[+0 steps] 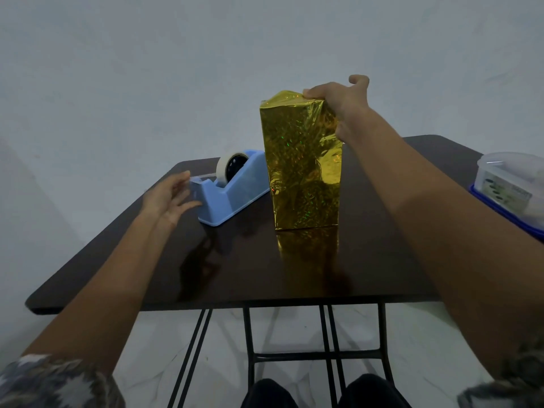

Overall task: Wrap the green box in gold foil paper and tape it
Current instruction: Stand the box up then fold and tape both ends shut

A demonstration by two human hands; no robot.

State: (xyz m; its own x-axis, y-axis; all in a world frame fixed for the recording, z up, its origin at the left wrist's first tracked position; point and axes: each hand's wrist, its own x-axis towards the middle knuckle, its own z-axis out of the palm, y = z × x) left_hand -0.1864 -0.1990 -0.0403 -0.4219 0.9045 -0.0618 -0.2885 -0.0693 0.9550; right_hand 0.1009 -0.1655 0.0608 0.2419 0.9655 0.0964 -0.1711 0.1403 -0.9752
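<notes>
Gold foil paper (303, 166) round box, top gripped by right hand (344, 110); left hand (169, 198) spread-fingered, empty, at tape dispenser (226, 195); top taping probably pending.

I record my left grip (169, 198) stretched forward on a bare forearm, fingers straight and spread, holding nothing, slightly blurred. I find my right grip (343, 110) raised higher, clasped over the top corner of the box (303, 166), one finger lifted clear.
</notes>
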